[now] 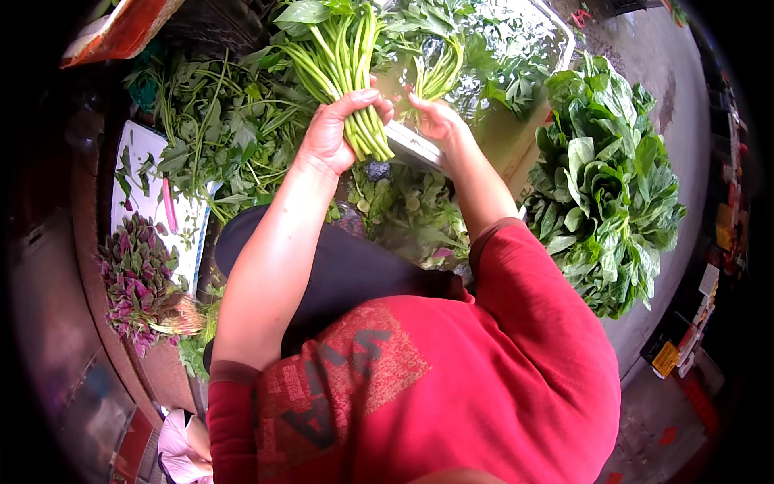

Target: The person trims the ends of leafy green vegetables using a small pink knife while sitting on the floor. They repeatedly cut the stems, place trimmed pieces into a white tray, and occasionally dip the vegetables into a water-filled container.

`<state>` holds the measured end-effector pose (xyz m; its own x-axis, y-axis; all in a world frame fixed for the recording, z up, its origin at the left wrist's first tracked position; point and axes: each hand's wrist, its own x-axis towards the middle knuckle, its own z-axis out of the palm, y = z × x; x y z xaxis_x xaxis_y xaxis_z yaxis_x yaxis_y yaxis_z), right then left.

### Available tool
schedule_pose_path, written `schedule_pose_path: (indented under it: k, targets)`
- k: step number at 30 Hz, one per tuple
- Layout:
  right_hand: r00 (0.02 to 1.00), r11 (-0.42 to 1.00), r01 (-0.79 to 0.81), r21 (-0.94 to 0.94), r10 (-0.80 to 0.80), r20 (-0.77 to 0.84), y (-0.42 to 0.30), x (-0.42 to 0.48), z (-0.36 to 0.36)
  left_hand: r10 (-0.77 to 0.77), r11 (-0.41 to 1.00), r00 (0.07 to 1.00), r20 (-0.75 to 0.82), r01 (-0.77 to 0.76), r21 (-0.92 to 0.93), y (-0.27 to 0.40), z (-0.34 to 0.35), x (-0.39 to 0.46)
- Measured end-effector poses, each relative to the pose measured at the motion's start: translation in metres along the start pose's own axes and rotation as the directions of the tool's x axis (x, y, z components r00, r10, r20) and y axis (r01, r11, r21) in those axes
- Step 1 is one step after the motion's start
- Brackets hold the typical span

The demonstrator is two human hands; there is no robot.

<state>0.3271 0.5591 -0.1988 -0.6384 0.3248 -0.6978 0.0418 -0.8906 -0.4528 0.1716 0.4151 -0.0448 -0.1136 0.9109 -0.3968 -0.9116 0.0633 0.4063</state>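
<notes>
My left hand (338,130) grips a thick bunch of leafy greens (338,57) by its pale green stems, whose ends stick out below the fist. To its right, my right hand (436,118) has its fingertips at the stem ends of a smaller bunch of greens (439,69), which lies over a white-rimmed tub (568,45) of water. Part of that hand's grip is hidden behind the stems. Loose leafy stalks (242,133) are piled left of my left hand.
A big heap of broad-leaved greens (604,175) stands at the right. Purple-green amaranth (136,272) lies at the left by a white board (139,151) with a pink-handled tool (169,206). Leaf scraps (417,206) cover the ground below the tub. Another person (184,448) is partly visible at lower left.
</notes>
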Motion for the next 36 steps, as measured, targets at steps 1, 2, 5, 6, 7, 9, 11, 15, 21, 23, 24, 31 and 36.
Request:
schedule_pose_path:
  k: [1,2,5,6,7,9,11,15,21,23,24,31,36]
  targets:
    - [0.999,0.992,0.001,0.126,-0.007,0.048,-0.005,0.012,0.001,-0.007,1.0,1.0,0.001,0.007,-0.011,-0.001,0.002,0.001]
    - [0.995,0.968,-0.013,0.251,-0.011,0.096,-0.009,0.023,0.003,-0.025,1.0,1.0,-0.001,0.025,-0.009,0.0,0.001,0.0]
    - [0.993,0.991,0.121,0.054,-0.121,-0.006,-0.023,0.026,0.017,-0.02,0.999,1.0,0.001,0.02,-0.03,0.002,-0.004,-0.003]
    - [0.992,0.992,0.124,0.019,-0.124,-0.003,-0.03,0.012,0.025,-0.012,0.999,1.0,0.003,0.012,-0.046,0.002,-0.005,-0.002]
    - [0.985,0.985,0.171,0.017,-0.171,0.025,-0.025,0.019,0.012,-0.013,0.999,1.0,0.001,0.013,-0.043,0.002,-0.006,-0.002]
    - [0.992,0.954,0.124,-0.274,-0.128,0.004,-0.002,0.011,0.007,-0.012,0.999,1.0,-0.005,0.012,-0.037,0.004,-0.006,-0.002]
    - [0.998,1.0,-0.005,-0.012,0.006,0.058,0.015,-0.007,0.009,-0.001,1.0,1.0,-0.002,0.001,-0.018,0.003,-0.004,-0.003]
    - [0.96,0.965,0.229,0.127,-0.245,0.135,-0.012,-0.022,0.013,-0.008,1.0,1.0,-0.006,0.008,-0.029,0.002,-0.004,-0.003]
    - [0.928,0.963,0.199,-0.181,-0.244,-0.28,-0.027,0.018,-0.025,-0.017,1.0,1.0,0.007,0.017,-0.022,0.004,-0.004,-0.002]
    - [0.9,0.873,-0.127,-0.471,-0.099,-0.425,-0.024,0.039,-0.028,-0.021,0.999,1.0,-0.002,0.021,-0.036,0.002,-0.004,-0.002]
    - [0.916,0.839,-0.117,-0.531,-0.116,-0.385,-0.017,0.04,-0.011,-0.011,0.999,1.0,-0.016,0.01,-0.043,0.003,-0.006,-0.003]
    - [0.997,0.998,0.066,0.002,-0.066,-0.05,-0.024,0.058,0.015,-0.018,1.0,1.0,-0.026,0.018,-0.011,0.005,-0.006,-0.005]
    - [0.999,0.971,0.031,-0.236,-0.026,0.026,-0.024,0.018,0.012,-0.027,0.999,1.0,-0.002,0.027,-0.039,0.004,-0.005,-0.004]
